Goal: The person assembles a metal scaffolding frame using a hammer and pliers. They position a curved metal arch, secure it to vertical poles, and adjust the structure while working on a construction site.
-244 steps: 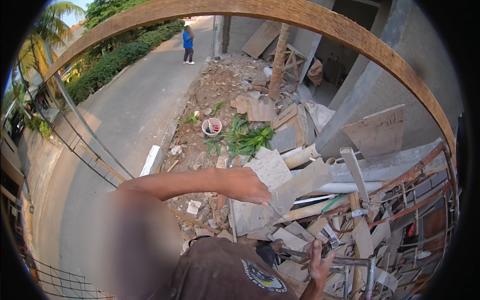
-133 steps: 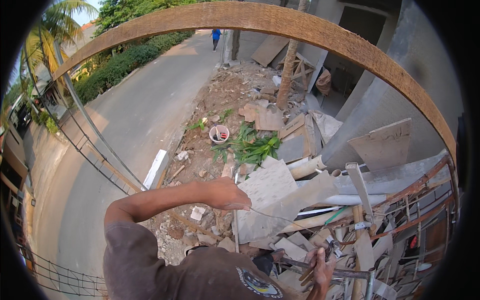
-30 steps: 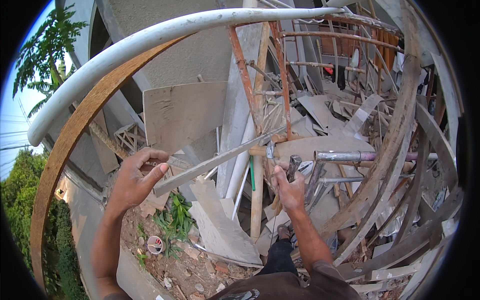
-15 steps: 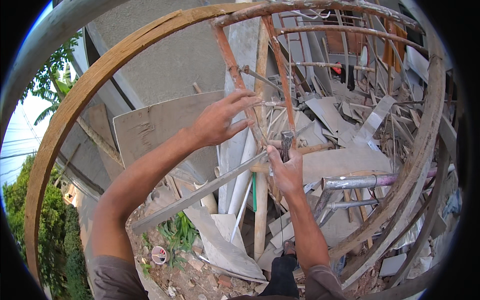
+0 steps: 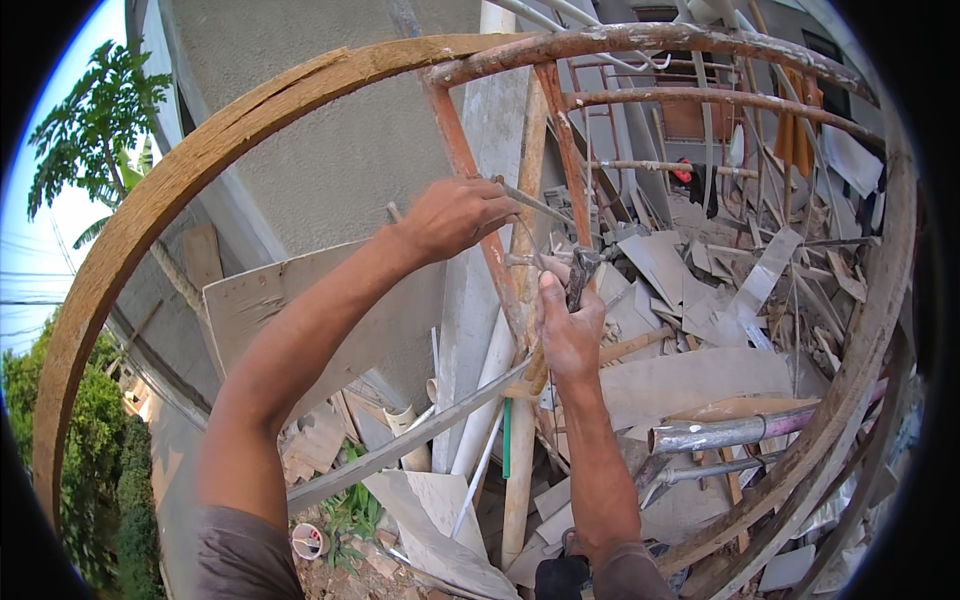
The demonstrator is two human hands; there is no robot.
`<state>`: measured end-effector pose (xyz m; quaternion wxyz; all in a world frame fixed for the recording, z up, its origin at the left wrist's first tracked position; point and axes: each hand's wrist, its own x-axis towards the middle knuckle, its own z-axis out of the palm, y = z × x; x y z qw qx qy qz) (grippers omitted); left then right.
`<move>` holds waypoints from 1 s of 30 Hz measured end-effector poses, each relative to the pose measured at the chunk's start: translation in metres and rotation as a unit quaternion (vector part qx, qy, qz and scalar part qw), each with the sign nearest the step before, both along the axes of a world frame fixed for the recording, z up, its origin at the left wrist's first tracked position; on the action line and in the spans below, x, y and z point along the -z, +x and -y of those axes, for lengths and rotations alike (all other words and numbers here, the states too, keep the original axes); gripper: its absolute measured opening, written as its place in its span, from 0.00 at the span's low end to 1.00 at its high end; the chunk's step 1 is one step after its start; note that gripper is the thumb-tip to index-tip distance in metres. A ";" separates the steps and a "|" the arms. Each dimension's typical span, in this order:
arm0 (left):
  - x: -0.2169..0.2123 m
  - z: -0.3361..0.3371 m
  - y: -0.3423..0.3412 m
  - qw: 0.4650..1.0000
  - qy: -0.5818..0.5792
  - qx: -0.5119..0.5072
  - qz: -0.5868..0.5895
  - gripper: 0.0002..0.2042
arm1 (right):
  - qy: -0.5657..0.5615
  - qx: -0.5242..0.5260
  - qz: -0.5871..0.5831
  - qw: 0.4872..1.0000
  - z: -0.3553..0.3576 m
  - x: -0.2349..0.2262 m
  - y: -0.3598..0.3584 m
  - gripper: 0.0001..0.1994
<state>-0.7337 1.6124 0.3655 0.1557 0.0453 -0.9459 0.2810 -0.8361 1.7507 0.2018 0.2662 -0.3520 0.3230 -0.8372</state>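
My left hand (image 5: pixel 462 217) is closed beside the orange, paint-flecked metal post (image 5: pixel 462 142) of a frame, its fingertips pinched at a thin strand of wire (image 5: pixel 533 238) that curves down toward my other hand. My right hand (image 5: pixel 573 325), lower and to the right, grips a dark metal tool (image 5: pixel 578 274) with a blocky head; the fingers hide most of it, so its exact kind is unclear. The tool is near the second orange upright (image 5: pixel 568 150). Below my hands, a grey wooden batten (image 5: pixel 410 440) slants up to a bamboo pole (image 5: pixel 519 455).
A curved wooden beam (image 5: pixel 190 170) arches over the left, and rusty pipes (image 5: pixel 650 40) cross the top. A silver pipe (image 5: pixel 735 428) juts in at right. Broken boards (image 5: pixel 680 290) litter the ground beyond, and a small bucket (image 5: pixel 310 541) stands below left.
My left hand has gone from spread fingers to a closed pinch by the orange post. My right hand, still around the tool, is slightly higher in relation to the frame, away from the batten's end.
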 end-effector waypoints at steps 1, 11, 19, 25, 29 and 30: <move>0.000 0.009 0.002 0.998 0.011 0.037 -0.040 0.14 | -0.001 0.015 0.005 1.000 0.006 -0.002 0.000 0.17; -0.130 0.113 0.019 0.928 0.032 -0.127 -0.349 0.18 | -0.091 0.110 0.111 0.983 0.127 -0.055 -0.020 0.16; -0.190 0.149 -0.019 0.976 -0.122 0.002 -0.179 0.25 | -0.193 0.085 0.085 0.974 0.199 -0.110 -0.031 0.16; -0.207 0.140 -0.048 0.975 -0.153 -0.112 -0.115 0.29 | -0.244 -0.010 0.066 0.968 0.233 -0.126 -0.064 0.17; -0.215 0.141 -0.060 0.976 -0.166 -0.115 -0.078 0.29 | -0.253 -0.093 0.066 0.961 0.226 -0.126 -0.067 0.17; -0.218 0.140 -0.064 0.978 -0.168 -0.106 -0.070 0.28 | -0.254 -0.095 0.067 0.960 0.225 -0.127 -0.069 0.16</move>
